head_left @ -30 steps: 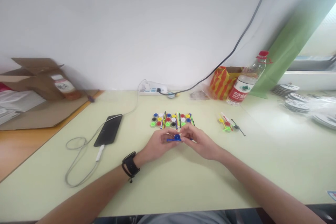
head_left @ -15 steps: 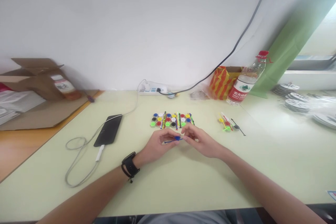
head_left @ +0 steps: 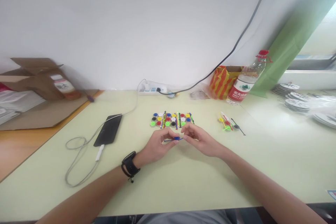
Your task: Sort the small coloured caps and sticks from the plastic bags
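My left hand point(head_left: 157, 143) pinches a small blue plastic disc point(head_left: 176, 138) between thumb and fingers, and a thin blue stick juts out from it to the left. Close by on the right, my right hand point(head_left: 201, 140) has its thumb and forefinger closed at the other end of the stick. Just beyond my fingers lie several round coloured discs point(head_left: 168, 119) in rows, with thin coloured sticks point(head_left: 178, 120) between them. Off to the right sits a loose cluster of discs with sticks point(head_left: 227, 123) in yellow, green, red and black.
A black phone point(head_left: 109, 130) on a white cable lies at left. Against the wall are a power strip point(head_left: 149, 89), a red-and-yellow bag point(head_left: 221, 82) and a large water bottle point(head_left: 242, 87). Cardboard point(head_left: 47, 113) is far left; stacked discs point(head_left: 296, 105) are far right.
Both hands stay at almost the same spot. The blue disc has tilted slightly between my fingers and now shows flatter.
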### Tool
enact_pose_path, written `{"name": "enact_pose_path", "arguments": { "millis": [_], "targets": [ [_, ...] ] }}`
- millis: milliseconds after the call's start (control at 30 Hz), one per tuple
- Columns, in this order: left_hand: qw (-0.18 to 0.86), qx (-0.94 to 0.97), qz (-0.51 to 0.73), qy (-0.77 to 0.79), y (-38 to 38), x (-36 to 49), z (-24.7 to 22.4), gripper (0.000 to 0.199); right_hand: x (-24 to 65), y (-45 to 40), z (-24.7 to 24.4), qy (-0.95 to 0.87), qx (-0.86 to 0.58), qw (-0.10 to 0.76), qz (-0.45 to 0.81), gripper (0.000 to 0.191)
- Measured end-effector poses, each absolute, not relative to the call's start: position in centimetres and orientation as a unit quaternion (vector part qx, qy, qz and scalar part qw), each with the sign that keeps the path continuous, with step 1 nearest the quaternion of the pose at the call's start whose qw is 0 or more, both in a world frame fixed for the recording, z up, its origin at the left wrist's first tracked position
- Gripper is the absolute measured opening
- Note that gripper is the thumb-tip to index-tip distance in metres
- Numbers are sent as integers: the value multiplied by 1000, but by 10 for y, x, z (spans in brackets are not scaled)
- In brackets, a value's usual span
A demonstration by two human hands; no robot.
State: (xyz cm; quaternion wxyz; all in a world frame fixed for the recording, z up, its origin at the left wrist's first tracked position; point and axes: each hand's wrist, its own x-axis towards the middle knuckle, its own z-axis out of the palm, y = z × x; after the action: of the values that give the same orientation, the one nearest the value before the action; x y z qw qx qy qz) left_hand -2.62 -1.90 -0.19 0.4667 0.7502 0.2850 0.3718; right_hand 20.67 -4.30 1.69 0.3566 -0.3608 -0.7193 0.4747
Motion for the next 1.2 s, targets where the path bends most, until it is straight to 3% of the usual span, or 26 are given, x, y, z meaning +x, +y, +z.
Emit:
{"name": "enact_pose_path", "arguments": {
  "millis": [433, 567, 633, 733, 867, 967, 1100, 1200],
  "targets": [
    [545, 710, 371, 247, -22, -25, 0, 16, 205, -38, 7, -672, -361, 408, 501, 28],
    [561, 671, 390, 290, -16, -25, -4, 28, 206, -39, 12, -677, -410, 459, 403, 32],
    [571, 653, 394, 303, -14, -26, -5, 27, 209, -41, 16, -708, -423, 452, 340, 22],
    [589, 635, 392, 310, -13, -27, -3, 27, 211, -45, 17, -750, -406, 422, 306, 22],
    [603, 622, 392, 310, -13, -28, 0, 26, 208, -50, 12, -749, -383, 435, 321, 44],
    [602, 623, 393, 308, -13, -28, 0, 26, 207, -49, 9, -730, -381, 428, 372, 29],
    [592, 631, 395, 310, -13, -29, 0, 25, 211, -45, 12, -732, -343, 326, 491, 64],
    [588, 633, 396, 309, -14, -29, 1, 25, 211, -42, 15, -721, -356, 357, 475, 56]
  ]
}}
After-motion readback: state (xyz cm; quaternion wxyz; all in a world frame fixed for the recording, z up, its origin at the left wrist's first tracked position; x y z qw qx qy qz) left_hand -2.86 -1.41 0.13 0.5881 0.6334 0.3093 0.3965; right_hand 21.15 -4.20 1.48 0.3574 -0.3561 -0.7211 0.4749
